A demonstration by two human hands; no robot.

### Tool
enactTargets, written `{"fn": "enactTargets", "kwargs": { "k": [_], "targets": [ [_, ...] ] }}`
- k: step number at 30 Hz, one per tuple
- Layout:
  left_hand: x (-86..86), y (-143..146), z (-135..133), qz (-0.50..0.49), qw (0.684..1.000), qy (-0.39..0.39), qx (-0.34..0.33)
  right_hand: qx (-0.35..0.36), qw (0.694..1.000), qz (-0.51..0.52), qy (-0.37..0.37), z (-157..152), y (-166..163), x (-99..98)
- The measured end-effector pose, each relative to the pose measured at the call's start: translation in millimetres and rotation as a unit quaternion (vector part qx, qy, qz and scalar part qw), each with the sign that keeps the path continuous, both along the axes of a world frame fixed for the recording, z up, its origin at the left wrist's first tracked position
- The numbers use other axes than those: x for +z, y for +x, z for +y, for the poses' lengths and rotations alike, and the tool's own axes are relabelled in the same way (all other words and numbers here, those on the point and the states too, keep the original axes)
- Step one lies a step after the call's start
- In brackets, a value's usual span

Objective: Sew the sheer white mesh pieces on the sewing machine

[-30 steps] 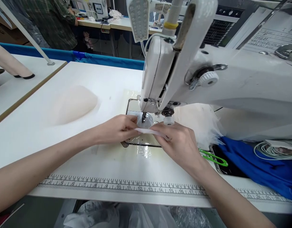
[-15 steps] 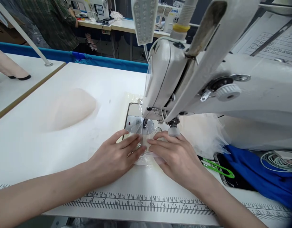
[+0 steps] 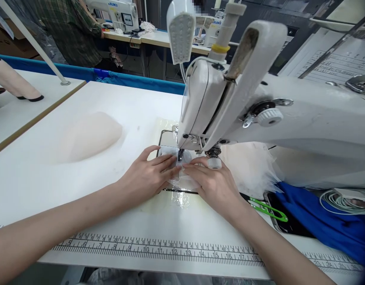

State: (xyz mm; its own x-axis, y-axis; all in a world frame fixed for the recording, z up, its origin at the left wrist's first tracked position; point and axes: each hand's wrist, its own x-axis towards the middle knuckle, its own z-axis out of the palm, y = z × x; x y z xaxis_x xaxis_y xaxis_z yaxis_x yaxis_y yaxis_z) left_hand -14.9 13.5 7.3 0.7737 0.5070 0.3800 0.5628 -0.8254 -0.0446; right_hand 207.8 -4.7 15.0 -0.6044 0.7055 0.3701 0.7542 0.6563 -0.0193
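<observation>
Beyond both hands (image 3: 148, 174) (image 3: 214, 180) on fabric (image 3: 185, 183) stands a cardboard box (image 3: 18, 45).

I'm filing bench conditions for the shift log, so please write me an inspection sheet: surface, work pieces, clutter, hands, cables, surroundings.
Surface: white table, ruler scale along its near edge.
Work pieces: sheer piece at the presser foot of the sewing machine; pale fabric piece at left; frayed sheer fabric at right.
Clutter: green tool, dark phone-like device and blue cloth, all at right.
Hands: left hand and right hand palm-down, fingers at the sheer piece; whether either pinches it cannot be told.
Cables: coiled cable by the blue cloth.
Surroundings: person in plaid and other sewing machines beyond the table.
</observation>
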Motion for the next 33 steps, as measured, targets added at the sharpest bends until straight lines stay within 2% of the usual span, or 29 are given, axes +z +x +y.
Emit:
{"fn": "enactTargets", "kwargs": {
  "k": [6, 8, 9, 11, 14, 16, 19, 23, 26, 29, 31, 33],
  "targets": [
    [-1.7, 2.5, 2.6, -0.017, 0.999, 0.035, 0.025, -0.03, 0.999, -0.01, 0.027, 2.6, -1.0, -3.5],
    [0.5, 2.6, 0.0, -0.031, 0.998, 0.043, 0.038, -0.013, 0.999, -0.001, 0.03, -0.3, -1.6, -2.7],
    [2.6, 2.7, -1.1, -0.037, 0.998, 0.027, 0.04, 0.0, 1.0, 0.008, 0.023, -1.7, -1.9, -2.1],
    [8.9, 3.1, -1.3, -0.054, 0.996, -0.052, 0.047, 0.009, 0.999, 0.034, -0.008, -3.3, -2.4, -0.5],
    [21.6, 5.5, 6.0, -0.085, 0.969, -0.223, 0.067, -0.063, 0.992, 0.088, -0.059, -1.2, -3.2, 1.6],
    [28.8, 7.7, 15.0, -0.094, 0.948, -0.299, 0.064, -0.113, 0.984, 0.114, -0.078, 1.9, -4.0, 2.3],
    [32.3, 9.9, 27.8, -0.085, 0.935, -0.342, 0.032, -0.134, 0.981, 0.119, -0.076, 4.7, -5.1, 3.3],
    [24.9, 9.2, 32.1, -0.106, 0.93, -0.351, 0.023, -0.122, 0.985, 0.106, -0.06, 0.8, -5.7, 5.0],
    [16.1, 6.7, 23.7, -0.101, 0.95, -0.295, -0.001, -0.067, 0.991, 0.098, -0.059, -6.0, -5.8, 4.9],
    [8.6, 4.1, 8.8, -0.063, 0.991, -0.114, -0.038, -0.009, 0.997, 0.073, -0.027, -12.3, -5.7, 2.8],
    [5.9, 3.0, -1.7, -0.036, 0.999, 0.007, -0.039, 0.002, 0.999, 0.053, -0.006, -14.9, -5.6, 1.4],
    [5.2, 2.6, -10.3, -0.014, 0.997, 0.07, -0.018, 0.006, 0.999, 0.044, 0.006, -16.2, -5.6, 0.8]
  ]
}}
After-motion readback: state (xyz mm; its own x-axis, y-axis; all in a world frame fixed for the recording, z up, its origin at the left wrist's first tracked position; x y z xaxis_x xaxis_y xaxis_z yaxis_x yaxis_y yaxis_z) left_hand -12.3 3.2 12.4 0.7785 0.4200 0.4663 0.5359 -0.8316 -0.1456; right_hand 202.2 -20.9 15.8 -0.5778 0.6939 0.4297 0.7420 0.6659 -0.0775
